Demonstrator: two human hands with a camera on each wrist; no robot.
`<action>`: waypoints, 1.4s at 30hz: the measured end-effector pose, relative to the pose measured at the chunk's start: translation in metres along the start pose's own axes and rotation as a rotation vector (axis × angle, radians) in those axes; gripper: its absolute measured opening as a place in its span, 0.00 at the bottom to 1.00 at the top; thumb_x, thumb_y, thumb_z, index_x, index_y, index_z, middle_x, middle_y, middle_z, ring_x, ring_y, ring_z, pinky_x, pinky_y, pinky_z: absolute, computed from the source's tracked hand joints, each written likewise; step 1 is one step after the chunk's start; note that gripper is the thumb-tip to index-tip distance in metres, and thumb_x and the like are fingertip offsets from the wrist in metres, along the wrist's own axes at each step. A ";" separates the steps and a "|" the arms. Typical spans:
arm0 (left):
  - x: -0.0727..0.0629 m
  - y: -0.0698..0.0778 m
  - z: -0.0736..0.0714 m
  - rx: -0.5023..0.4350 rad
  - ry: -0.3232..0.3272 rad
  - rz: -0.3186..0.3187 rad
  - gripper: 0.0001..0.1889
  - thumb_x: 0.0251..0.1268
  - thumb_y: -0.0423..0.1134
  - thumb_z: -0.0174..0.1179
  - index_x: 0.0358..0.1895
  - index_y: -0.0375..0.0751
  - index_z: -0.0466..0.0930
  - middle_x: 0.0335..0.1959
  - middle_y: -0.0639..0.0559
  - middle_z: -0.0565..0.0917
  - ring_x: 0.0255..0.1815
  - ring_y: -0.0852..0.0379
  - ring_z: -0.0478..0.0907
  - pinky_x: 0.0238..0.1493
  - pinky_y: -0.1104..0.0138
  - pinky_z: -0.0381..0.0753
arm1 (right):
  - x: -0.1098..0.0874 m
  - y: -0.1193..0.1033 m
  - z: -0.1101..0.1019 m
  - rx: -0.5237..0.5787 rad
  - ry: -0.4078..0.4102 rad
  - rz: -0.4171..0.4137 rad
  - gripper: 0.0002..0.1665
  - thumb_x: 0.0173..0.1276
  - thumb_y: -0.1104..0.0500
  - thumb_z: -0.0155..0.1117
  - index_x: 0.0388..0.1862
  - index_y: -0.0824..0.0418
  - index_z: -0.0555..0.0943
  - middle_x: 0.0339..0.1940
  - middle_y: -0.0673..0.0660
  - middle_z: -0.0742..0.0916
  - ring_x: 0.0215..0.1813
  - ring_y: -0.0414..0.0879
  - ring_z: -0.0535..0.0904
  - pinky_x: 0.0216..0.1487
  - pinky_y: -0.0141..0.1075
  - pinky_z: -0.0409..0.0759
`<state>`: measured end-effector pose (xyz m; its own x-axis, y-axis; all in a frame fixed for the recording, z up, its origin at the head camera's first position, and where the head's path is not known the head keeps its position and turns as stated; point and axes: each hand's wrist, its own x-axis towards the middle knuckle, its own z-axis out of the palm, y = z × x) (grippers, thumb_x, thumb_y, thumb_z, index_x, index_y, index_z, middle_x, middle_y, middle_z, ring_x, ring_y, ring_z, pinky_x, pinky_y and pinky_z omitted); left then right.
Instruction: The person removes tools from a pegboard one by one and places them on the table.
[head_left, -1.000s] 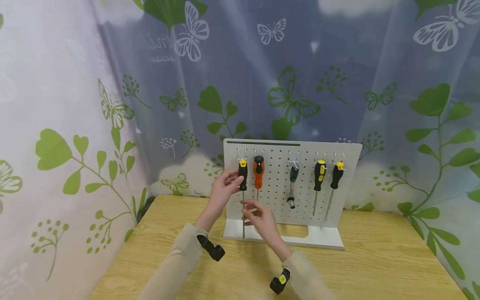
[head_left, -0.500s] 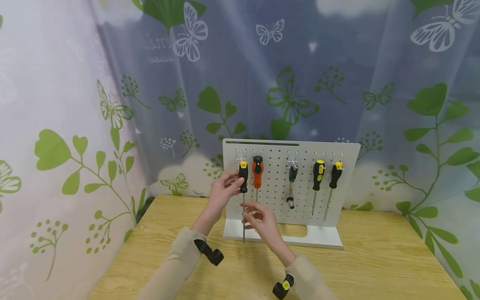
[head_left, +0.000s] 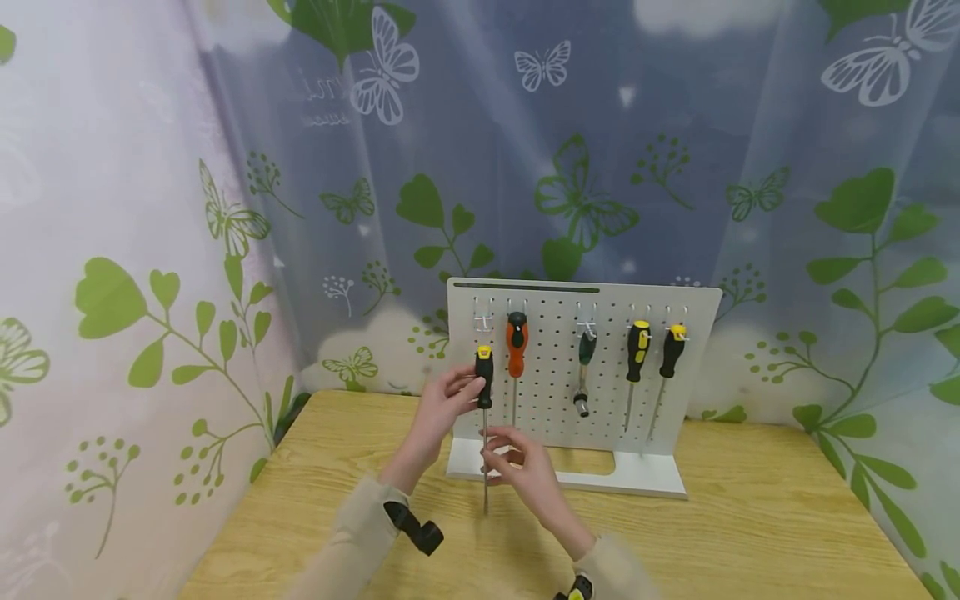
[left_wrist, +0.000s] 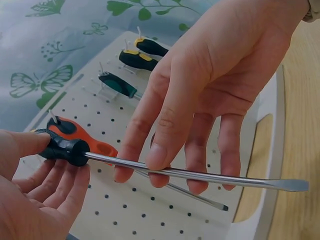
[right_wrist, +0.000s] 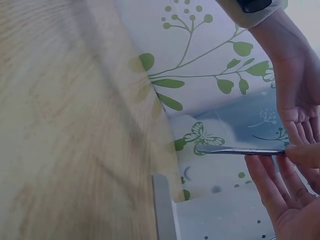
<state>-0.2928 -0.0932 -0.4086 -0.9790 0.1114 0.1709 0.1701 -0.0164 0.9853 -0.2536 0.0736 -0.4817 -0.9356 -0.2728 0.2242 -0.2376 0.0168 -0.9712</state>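
Note:
A flathead screwdriver with a black handle and yellow cap stands upright in front of the pegboard's left side, tip down. My left hand pinches its handle between thumb and fingers. Lower down, my right hand pinches the steel shaft between thumb and fingers, other fingers loosely spread. In the right wrist view the flat tip sticks out past the fingers. Above the handle, the white hook on the board holds nothing.
On the white pegboard hang an orange-and-black screwdriver, a green-handled ratchet tool and two black-and-yellow screwdrivers, one with a yellow grip. The board's base stands on a wooden table, with a patterned curtain behind.
The black-and-yellow screwdriver has come off its hook and moved down and toward me. Both hands have moved down with it, keeping their hold on handle and shaft.

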 end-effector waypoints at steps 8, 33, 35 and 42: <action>-0.012 -0.024 -0.007 -0.006 0.036 -0.061 0.23 0.74 0.39 0.62 0.65 0.30 0.74 0.57 0.32 0.83 0.54 0.45 0.84 0.57 0.54 0.85 | -0.016 0.011 0.012 0.020 -0.031 0.067 0.19 0.72 0.68 0.64 0.61 0.70 0.77 0.44 0.66 0.84 0.37 0.48 0.85 0.38 0.53 0.89; -0.065 -0.093 -0.026 0.002 -0.003 -0.231 0.25 0.73 0.36 0.60 0.62 0.17 0.69 0.52 0.31 0.84 0.45 0.50 0.86 0.53 0.55 0.86 | -0.069 0.046 0.046 0.075 -0.145 0.159 0.18 0.70 0.71 0.63 0.56 0.76 0.72 0.34 0.58 0.84 0.26 0.41 0.82 0.25 0.39 0.88; -0.067 -0.098 -0.026 0.003 -0.004 -0.240 0.25 0.73 0.36 0.60 0.62 0.17 0.69 0.51 0.30 0.84 0.44 0.51 0.86 0.52 0.56 0.87 | -0.071 0.050 0.047 0.097 -0.146 0.173 0.18 0.70 0.71 0.63 0.55 0.76 0.72 0.34 0.58 0.84 0.25 0.40 0.82 0.26 0.39 0.88; -0.077 -0.109 -0.028 0.028 -0.006 -0.263 0.24 0.72 0.33 0.60 0.60 0.13 0.69 0.48 0.27 0.84 0.43 0.50 0.87 0.49 0.59 0.88 | -0.077 0.060 0.053 0.114 -0.169 0.195 0.17 0.67 0.74 0.63 0.52 0.76 0.71 0.33 0.52 0.82 0.26 0.42 0.84 0.26 0.39 0.88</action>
<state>-0.2395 -0.1282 -0.5294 -0.9893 0.1137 -0.0915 -0.0873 0.0410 0.9953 -0.1815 0.0449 -0.5611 -0.9015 -0.4322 0.0245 -0.0171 -0.0210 -0.9996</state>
